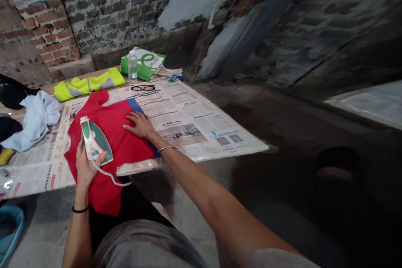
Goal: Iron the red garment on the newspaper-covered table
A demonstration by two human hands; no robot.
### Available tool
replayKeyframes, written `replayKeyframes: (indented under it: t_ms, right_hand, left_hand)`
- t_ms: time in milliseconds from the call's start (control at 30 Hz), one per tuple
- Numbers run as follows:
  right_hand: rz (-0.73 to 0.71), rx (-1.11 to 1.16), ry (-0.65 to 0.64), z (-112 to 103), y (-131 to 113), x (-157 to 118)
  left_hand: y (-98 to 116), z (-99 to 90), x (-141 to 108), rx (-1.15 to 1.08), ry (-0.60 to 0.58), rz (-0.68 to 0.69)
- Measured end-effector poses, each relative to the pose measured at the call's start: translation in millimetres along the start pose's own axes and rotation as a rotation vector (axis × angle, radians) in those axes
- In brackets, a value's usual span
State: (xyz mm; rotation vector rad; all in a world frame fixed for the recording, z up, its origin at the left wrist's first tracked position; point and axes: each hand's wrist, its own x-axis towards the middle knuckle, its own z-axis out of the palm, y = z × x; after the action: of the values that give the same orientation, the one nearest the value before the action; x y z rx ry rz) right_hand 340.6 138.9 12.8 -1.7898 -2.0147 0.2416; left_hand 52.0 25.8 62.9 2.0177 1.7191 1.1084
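Observation:
My left hand (86, 162) is wrapped round the handle of a white and green iron (96, 140), which is over a red garment (116, 146). A white cord trails from the iron's rear towards my body. My right hand (140, 125) lies with fingers spread on the garment's right part, beside its blue edge (135, 106). The garment is spread on a table covered with newspaper (188, 109) under clear plastic, and its lower part hangs over the front edge.
Behind the garment are a yellow vest (89, 85), a clear bottle (132, 68), glasses (143, 88), blue tape (176, 78) and a green-white bag (144, 63). Light blue cloth (37, 118) lies left. A blue basin (11, 230) is at lower left.

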Motion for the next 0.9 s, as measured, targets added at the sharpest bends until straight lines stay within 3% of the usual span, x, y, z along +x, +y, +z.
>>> replayKeyframes:
  t_ms: [900]
  right_hand:
    - [0.004,-0.003,-0.002,-1.7,-1.2,-1.8]
  left_hand:
    - [1.4,0.0,-5.3,-0.003,0.015,0.019]
